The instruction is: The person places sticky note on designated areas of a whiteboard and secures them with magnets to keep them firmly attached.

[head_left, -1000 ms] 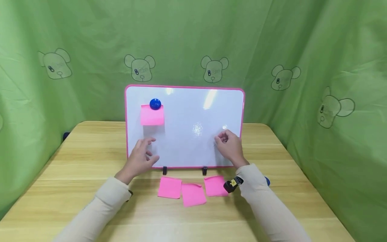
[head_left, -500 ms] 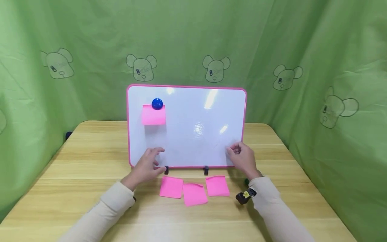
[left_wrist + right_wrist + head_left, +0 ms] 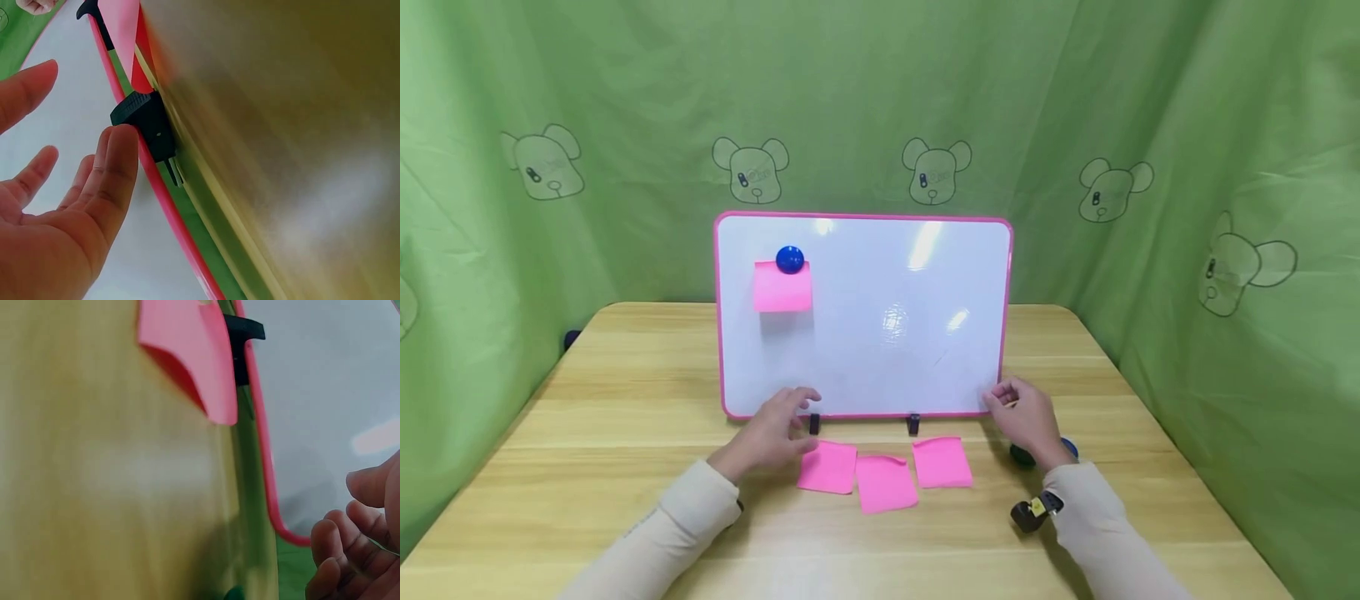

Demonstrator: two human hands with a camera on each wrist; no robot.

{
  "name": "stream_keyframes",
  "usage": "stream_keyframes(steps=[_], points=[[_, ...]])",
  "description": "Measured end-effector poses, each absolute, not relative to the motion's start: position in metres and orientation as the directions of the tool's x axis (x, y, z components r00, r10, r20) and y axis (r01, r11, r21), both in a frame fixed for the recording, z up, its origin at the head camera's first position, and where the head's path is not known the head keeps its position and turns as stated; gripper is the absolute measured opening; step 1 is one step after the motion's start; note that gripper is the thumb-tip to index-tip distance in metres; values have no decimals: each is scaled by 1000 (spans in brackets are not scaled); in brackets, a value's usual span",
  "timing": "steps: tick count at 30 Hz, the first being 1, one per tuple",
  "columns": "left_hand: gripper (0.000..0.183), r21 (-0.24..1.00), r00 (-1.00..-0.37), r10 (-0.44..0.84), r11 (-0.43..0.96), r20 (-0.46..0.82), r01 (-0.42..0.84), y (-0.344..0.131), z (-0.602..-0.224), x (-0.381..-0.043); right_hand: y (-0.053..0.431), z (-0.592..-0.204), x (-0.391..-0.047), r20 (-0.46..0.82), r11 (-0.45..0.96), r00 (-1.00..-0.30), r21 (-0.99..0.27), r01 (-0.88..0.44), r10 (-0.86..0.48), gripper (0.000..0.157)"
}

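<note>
A whiteboard with a pink frame stands upright on the table. On its upper left hangs a pink sticky note under a round blue magnet. My left hand is in front of the board's lower left, fingers spread and holding nothing. In the left wrist view its fingertips are close to a black stand clip; contact is unclear. Past the board's lower right corner, my right hand has loosely bent fingers with nothing seen in them. Below it lie a dark green magnet and a blue one, partly hidden.
Three pink sticky notes lie in front of the board: a left one, a middle one and a right one. Another black clip supports the board. Green curtains surround the wooden table.
Both hands have come down from the board. The right hand has also moved rightward past the board's corner, the left slightly right. The notes and the magnet on the board stay put.
</note>
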State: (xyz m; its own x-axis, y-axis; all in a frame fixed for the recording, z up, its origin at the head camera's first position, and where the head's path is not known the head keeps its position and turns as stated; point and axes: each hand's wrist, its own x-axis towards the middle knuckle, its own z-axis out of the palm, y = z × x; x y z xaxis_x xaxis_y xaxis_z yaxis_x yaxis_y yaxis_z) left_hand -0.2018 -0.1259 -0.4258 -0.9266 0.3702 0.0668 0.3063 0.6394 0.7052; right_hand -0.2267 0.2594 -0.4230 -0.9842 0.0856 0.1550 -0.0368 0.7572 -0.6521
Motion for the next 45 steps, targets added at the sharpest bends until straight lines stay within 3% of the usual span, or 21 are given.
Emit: stream_keyframes(steps=[6,12,20,36,45], points=[[57,698,-915,401,642,49,318,-128,-427,-200,267,-428,-221,149,781,-987,-623,-44,63,23],[43,684,-889,458,648,0,335,-130,-429,-201,276,-430,-215,145,819,-989,-568,-75,10,22],[32,649,-877,479,677,-30,347,-130,-430,-202,281,-434,-209,35,860,-998,-507,-58,-47,20],[31,531,-811,575,722,-105,443,-129,-428,-199,281,-435,-210,-55,857,-997,-514,-17,-53,30],[24,560,-797,595,696,-99,450,-129,-431,-200,281,-437,-211,-34,852,-996,-521,-55,-85,32]])
